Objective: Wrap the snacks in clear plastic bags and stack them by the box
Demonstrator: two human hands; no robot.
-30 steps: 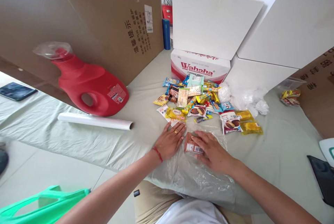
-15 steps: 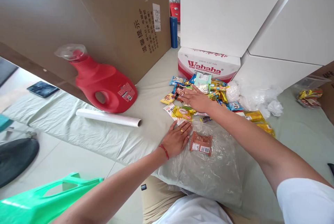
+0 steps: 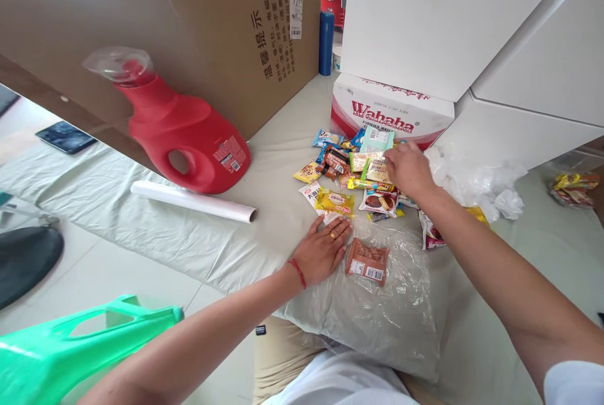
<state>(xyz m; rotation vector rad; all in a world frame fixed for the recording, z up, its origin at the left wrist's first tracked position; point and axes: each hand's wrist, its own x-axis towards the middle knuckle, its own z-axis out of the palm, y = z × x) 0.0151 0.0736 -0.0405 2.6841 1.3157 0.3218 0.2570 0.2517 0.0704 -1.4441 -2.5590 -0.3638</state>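
Note:
My left hand (image 3: 325,251) lies flat with its fingers stretched out, at the upper left corner of a clear plastic bag (image 3: 377,323). Its fingertips are beside a white packet (image 3: 311,192) and a yellow snack packet (image 3: 336,202). On the bag, right of this hand, is a brown snack packet (image 3: 367,260). My right hand (image 3: 409,169) reaches into the right side of a snack pile, fingers curled down by a green-edged packet (image 3: 376,171). Its grasp is hidden. A red-and-white biscuit packet (image 3: 379,202) and a pale green packet (image 3: 378,138) lie close by.
Behind the pile stands a Wahaha carton (image 3: 391,109). Crumpled clear plastic (image 3: 476,182) is to its right. A red jug (image 3: 198,141) and a white roll (image 3: 193,201) lie left, before a large brown box (image 3: 212,27). A blue cylinder (image 3: 326,43) stands at the back.
My right hand has moved right across the pile and its fingers have curled, uncovering packets in the middle. My left hand stays flat. The view has shifted slightly.

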